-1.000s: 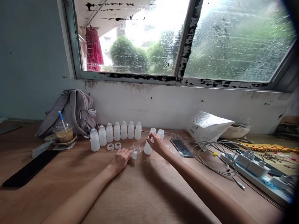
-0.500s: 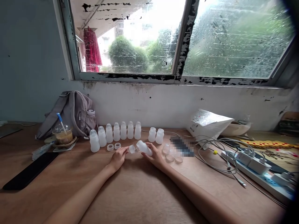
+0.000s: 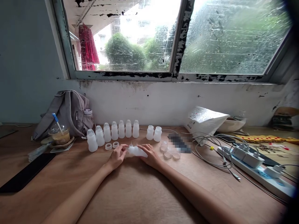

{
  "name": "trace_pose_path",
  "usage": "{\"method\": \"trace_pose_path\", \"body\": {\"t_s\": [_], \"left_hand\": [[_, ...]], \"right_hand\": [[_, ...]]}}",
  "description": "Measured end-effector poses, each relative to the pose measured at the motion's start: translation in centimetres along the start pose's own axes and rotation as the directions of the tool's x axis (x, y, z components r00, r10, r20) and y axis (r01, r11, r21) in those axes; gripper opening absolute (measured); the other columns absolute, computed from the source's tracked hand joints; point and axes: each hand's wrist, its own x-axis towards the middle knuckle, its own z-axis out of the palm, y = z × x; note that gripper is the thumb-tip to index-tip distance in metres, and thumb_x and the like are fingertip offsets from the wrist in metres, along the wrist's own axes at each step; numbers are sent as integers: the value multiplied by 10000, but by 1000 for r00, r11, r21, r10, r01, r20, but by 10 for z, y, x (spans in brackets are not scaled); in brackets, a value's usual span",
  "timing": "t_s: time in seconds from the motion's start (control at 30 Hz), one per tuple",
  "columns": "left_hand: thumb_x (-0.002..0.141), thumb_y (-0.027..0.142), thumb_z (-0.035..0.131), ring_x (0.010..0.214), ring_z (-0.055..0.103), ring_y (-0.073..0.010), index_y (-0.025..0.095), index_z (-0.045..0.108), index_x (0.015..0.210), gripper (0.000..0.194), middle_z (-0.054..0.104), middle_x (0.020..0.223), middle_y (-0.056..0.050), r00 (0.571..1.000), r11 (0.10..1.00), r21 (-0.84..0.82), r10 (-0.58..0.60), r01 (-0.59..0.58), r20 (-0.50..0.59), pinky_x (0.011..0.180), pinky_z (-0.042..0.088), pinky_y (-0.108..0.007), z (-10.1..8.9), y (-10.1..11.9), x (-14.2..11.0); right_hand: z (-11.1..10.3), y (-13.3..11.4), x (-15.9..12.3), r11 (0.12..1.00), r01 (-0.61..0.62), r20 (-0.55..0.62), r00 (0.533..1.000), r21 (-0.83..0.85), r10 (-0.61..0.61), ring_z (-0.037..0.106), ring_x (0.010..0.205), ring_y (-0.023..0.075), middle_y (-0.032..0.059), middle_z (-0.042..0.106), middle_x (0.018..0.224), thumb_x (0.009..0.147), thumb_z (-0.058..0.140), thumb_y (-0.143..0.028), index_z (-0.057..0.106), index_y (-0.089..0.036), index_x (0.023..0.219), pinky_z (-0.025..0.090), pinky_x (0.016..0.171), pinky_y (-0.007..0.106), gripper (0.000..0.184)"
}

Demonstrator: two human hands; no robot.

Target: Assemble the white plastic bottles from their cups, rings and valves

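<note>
My right hand (image 3: 151, 156) is closed round a frosted white baby bottle (image 3: 138, 151), which lies tilted on its side with its threaded mouth towards the left. At that mouth, the fingers of my left hand (image 3: 117, 156) pinch a small clear piece (image 3: 129, 148); the fingers partly hide it and its exact shape is unclear. Two white rings, one of them a screw ring (image 3: 108, 146), rest on the table left of my left hand. Behind my hands stand several capped bottles (image 3: 121, 130) in a row. Farther right are two bottles without clear caps (image 3: 157, 134).
Clear domed caps (image 3: 164, 145) and clear round pieces (image 3: 176, 156) lie right of my right hand. Tangled cables (image 3: 210, 155) and a power strip (image 3: 259, 169) occupy the right side. At left are a backpack (image 3: 67, 109), a drink cup (image 3: 59, 134) and a flat black object (image 3: 28, 172).
The bottle in my right hand has turned more level, its mouth now facing left. The clear piece in my left hand and the bottle's mouth have come together.
</note>
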Motion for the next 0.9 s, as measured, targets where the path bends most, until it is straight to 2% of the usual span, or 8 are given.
{"method": "trace_pose_path", "body": {"t_s": [0.13, 0.3, 0.5, 0.9], "left_hand": [[789, 267, 494, 783, 573, -156, 184, 558, 904, 155, 613, 864, -38, 995, 989, -119, -91, 94, 29, 687, 451, -267, -3, 2, 2], [757, 360, 537, 738, 594, -171, 165, 577, 830, 211, 643, 793, -41, 973, 935, -273, -210, 228, 93, 668, 454, -284, -5, 0, 5], [765, 414, 512, 673, 594, -167, 149, 569, 733, 273, 646, 690, -41, 968, 916, -313, -227, 250, 110, 627, 441, -276, -5, 1, 6], [764, 472, 485, 521, 489, -122, 158, 522, 646, 337, 593, 585, -10, 958, 914, -286, -264, 286, 116, 511, 344, -232, -3, 0, 4]], "right_hand": [[0, 0, 0, 1000, 7, -14, 1000, 1, -7, 492, 933, 230, 73, 555, 1051, 748, 599, -242, 406, -276, 1260, 428, 814, 401, 548], [1, 1, 0, 1000, 13, -26, 1000, 15, -13, 487, 934, 232, 77, 558, 1039, 743, 605, -252, 424, -263, 1247, 423, 816, 403, 535], [-1, 2, -2, 999, 30, -42, 999, 23, -29, 485, 936, 232, 79, 557, 1041, 753, 595, -260, 421, -261, 1252, 416, 822, 404, 528], [0, 3, -4, 996, 88, -59, 994, -12, -88, 484, 942, 234, 90, 557, 1042, 765, 581, -254, 431, -248, 1240, 415, 822, 415, 499]]}}
